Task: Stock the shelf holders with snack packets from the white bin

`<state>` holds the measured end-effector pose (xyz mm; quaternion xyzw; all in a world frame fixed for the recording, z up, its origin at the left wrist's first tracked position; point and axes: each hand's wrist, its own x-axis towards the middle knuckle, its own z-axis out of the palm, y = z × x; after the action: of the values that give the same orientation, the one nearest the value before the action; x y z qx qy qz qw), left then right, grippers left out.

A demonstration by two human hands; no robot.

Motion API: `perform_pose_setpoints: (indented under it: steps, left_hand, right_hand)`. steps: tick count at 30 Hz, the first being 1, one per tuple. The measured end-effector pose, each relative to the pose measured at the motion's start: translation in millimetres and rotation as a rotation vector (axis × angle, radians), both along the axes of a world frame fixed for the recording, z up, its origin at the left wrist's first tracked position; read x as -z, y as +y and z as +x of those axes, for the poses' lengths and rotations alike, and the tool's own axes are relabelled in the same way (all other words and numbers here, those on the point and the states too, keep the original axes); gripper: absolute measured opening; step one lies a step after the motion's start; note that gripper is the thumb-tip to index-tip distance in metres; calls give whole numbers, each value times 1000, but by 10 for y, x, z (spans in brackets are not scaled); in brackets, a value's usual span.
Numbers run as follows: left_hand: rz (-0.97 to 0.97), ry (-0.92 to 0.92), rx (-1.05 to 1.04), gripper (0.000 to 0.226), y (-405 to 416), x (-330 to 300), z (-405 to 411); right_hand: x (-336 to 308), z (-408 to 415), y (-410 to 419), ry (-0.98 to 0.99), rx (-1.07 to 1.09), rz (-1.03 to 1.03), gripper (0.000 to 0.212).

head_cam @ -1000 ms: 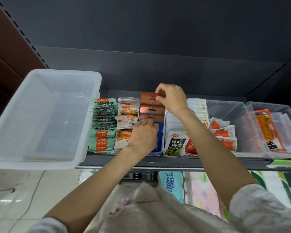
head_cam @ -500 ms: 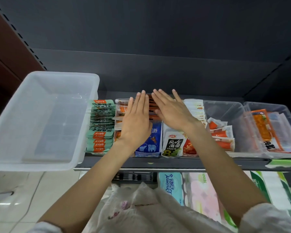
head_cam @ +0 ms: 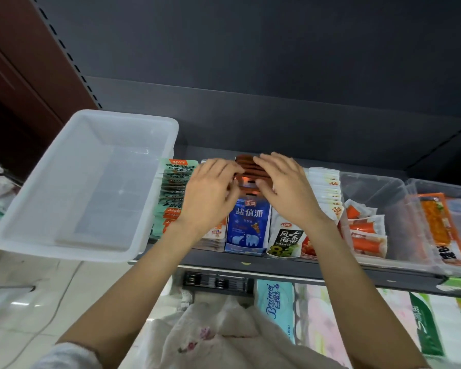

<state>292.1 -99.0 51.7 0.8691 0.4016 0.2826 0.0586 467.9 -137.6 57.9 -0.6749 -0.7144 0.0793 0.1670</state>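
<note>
Blue-fronted snack packets (head_cam: 246, 222) stand filed in their shelf holder while the left hand (head_cam: 208, 198) and right hand (head_cam: 285, 193), fingers loosely spread and gripping nothing, pat the row level; the white bin (head_cam: 85, 182) looks empty, so stocking seems nearly finished.

Upright blue packets (head_cam: 246, 222), empty white bin (head_cam: 91, 182)
</note>
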Motion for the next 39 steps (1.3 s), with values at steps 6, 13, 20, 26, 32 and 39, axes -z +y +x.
perform_pose_setpoints:
  steps: [6, 13, 20, 26, 32, 39]
  left_hand:
    - [-64, -83, -47, 17, 39, 122, -923]
    - [75, 124, 52, 28, 95, 252, -969]
    - [129, 303, 96, 38, 172, 246, -838]
    - [146, 515, 60, 38, 213, 281, -642]
    - [255, 442, 70, 15, 431, 204, -539]
    - [248, 265, 16, 18, 539, 156, -512]
  right_hand:
    - [-4, -196, -407, 446, 218, 80, 27]
    - [40, -709, -8, -3, -108, -99, 103]
    - [-75, -675, 541, -265, -54, -5, 61]
    - [-61, -720, 618, -334, -100, 17, 19]
    - [-37, -681, 484, -177, -70, -32, 29]
    - [60, -667, 328, -252, -97, -45, 55]
